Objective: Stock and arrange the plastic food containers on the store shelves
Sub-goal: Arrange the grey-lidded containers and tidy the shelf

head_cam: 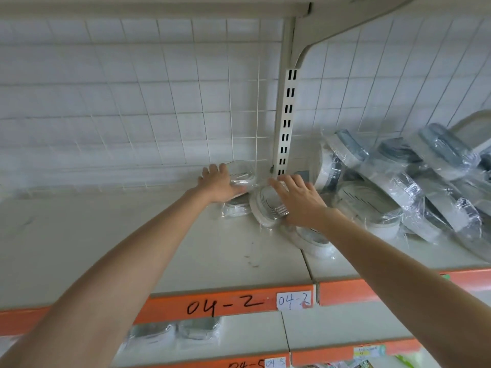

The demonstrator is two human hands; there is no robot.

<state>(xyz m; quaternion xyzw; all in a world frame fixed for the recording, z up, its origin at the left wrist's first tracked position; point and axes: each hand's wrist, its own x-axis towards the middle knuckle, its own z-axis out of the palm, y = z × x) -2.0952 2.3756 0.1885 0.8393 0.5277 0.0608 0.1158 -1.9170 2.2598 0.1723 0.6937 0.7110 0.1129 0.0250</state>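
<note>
Viewpoint: head-worn, wide-angle, one view only.
Facing: forward and slightly down onto the cream metal shelf (111, 243) with its orange front strip (212, 305).
Nearness: close, both bare forearms reaching from the bottom edge.

You are standing in a shop, in front of display shelving. The cream metal shelf (106, 235) carries an orange price strip (212, 305) marked "04-2", with a slotted upright (285, 123) and wire grid backing (132, 102) behind it. At the right of the frame, wrapped plastic containers (398, 187) lie as stock.
</note>
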